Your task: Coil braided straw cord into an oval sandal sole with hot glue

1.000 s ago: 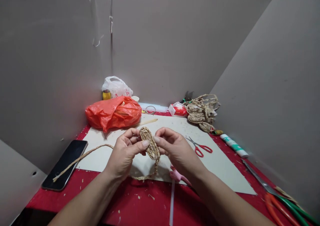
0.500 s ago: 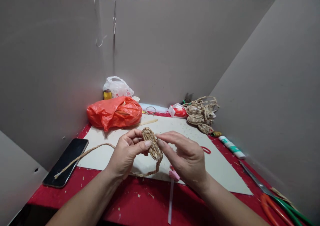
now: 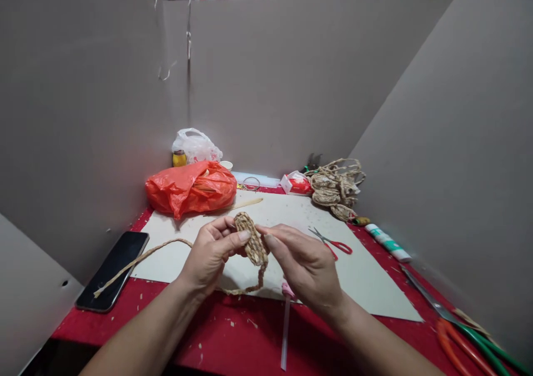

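A small oval piece of coiled, braided straw [image 3: 251, 241] is held up over the white sheet. My left hand [image 3: 207, 254] grips it from the left, thumb on its face and fingers behind. At its right edge, my right hand [image 3: 306, 267] has thumb and forefinger pinched together; whatever they hold is too small to make out. A straw cord [image 3: 245, 291] hangs from the piece's lower end and loops left under my left hand. Its loose end [image 3: 116, 279] lies over a black phone [image 3: 96, 292].
On the white sheet [image 3: 375, 292] lie small red-handled scissors [image 3: 333, 242]. A clear stick with a pink end [image 3: 285, 331] lies at the front. Large shears [image 3: 462, 331] rest at right. Behind are a red plastic bag [image 3: 191, 190] and a straw bundle [image 3: 335, 190]. Grey panels surround the table.
My right hand has lowered slightly, its fingers more closed at the piece's right edge, and more of the small scissors shows. The piece has shifted slightly left. My left hand keeps its grip.
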Demonstrator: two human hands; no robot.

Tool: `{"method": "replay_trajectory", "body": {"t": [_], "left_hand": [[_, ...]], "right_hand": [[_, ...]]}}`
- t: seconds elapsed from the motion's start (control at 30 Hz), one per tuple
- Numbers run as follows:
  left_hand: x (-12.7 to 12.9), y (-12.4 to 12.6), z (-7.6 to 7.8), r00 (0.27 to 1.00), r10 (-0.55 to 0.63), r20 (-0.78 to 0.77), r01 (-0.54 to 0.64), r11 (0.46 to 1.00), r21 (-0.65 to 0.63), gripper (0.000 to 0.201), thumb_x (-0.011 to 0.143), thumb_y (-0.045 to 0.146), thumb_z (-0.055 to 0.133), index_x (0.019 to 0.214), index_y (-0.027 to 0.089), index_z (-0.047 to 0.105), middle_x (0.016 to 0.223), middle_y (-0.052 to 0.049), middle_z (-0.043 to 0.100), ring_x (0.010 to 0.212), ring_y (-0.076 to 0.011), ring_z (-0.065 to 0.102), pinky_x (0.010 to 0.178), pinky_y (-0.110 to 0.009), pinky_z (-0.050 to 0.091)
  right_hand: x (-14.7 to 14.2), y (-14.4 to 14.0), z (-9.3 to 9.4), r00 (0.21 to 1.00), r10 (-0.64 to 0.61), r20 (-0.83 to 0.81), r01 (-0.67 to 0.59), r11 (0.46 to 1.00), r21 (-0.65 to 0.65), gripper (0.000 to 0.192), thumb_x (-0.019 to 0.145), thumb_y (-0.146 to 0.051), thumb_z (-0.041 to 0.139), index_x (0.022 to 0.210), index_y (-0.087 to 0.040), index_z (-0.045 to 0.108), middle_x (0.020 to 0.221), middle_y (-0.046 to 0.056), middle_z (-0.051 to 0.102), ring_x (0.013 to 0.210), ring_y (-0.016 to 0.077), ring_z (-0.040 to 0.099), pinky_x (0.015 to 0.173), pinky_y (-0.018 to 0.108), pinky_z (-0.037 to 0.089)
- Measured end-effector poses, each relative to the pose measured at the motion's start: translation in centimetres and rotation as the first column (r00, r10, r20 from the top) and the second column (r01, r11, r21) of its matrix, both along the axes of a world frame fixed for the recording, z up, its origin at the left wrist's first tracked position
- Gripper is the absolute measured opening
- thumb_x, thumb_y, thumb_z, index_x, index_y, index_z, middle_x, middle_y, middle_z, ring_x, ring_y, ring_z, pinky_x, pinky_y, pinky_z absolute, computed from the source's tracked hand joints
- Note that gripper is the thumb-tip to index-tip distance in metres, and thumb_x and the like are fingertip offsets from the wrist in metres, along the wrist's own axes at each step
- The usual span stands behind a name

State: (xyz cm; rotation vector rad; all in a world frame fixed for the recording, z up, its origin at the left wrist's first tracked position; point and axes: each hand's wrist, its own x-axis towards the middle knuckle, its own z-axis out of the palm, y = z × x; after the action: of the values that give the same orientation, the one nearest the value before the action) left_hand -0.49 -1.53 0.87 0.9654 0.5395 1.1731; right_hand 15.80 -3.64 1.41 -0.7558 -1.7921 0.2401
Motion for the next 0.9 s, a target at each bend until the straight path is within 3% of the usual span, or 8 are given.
{"method": "replay_trajectory", "body": {"t": [0.17,0.37,0.53,0.8,0.9], "left_hand": [[0.1,-0.2,0.5,0.996,0.065,0.064,-0.066,0.998,0.008,0.014,0.074,0.018,0.073,0.082,0.014,0.063,0.076,0.0,0.064,0.064,-0.0083,0.058,0.063,-0.022,0.048],[0.0,-0.3,0.3,0.989,0.127,0.069,-0.132,0.988,0.074,0.013,0.075,0.019,0.071,0.084,0.016,0.063,0.076,0.001,0.065,0.067,-0.0094,0.06,0.065,-0.023,0.048],[0.0,-0.3,-0.1,0.982,0.188,0.036,-0.191,0.971,0.143,0.013,0.075,0.02,0.072,0.085,0.017,0.063,0.076,0.001,0.067,0.068,-0.0089,0.059,0.066,-0.022,0.047],[0.3,-0.7,0.0,0.976,0.218,-0.03,-0.208,0.96,0.19,0.016,0.074,0.02,0.073,0.085,0.017,0.061,0.08,0.0,0.065,0.073,-0.0095,0.059,0.072,-0.022,0.048],[0.3,-0.8,0.2,0.982,0.181,-0.056,-0.167,0.967,0.194,0.024,0.073,0.022,0.073,0.094,0.018,0.061,0.086,-0.001,0.065,0.077,-0.0109,0.059,0.073,-0.023,0.048]], "right_hand": [[0.4,-0.9,-0.2,0.993,-0.116,-0.016,0.116,0.993,-0.014,0.024,0.092,-0.015,0.051,0.112,-0.019,0.064,0.082,0.003,0.07,0.066,0.012,0.066,0.064,0.025,0.054],[-0.3,-1.9,-0.9,0.968,-0.211,0.135,0.19,0.97,0.153,0.039,0.083,-0.022,0.067,0.12,-0.015,0.054,0.087,0.006,0.066,0.073,0.0152,0.063,0.068,0.027,0.053],[-1.3,-1.6,-1.7,0.942,-0.303,0.141,0.269,0.938,0.22,0.041,0.083,-0.022,0.068,0.118,-0.015,0.049,0.085,0.005,0.063,0.069,0.0139,0.06,0.067,0.027,0.052],[-1.6,-0.8,-2.2,0.954,-0.287,0.088,0.268,0.946,0.184,0.026,0.084,-0.013,0.062,0.107,-0.018,0.05,0.085,0.003,0.062,0.067,0.0125,0.058,0.066,0.026,0.05],[-1.4,-0.7,-2.4,0.963,-0.263,0.055,0.249,0.951,0.181,0.027,0.082,-0.011,0.061,0.106,-0.018,0.051,0.084,0.003,0.063,0.067,0.0123,0.058,0.065,0.025,0.05]]}}
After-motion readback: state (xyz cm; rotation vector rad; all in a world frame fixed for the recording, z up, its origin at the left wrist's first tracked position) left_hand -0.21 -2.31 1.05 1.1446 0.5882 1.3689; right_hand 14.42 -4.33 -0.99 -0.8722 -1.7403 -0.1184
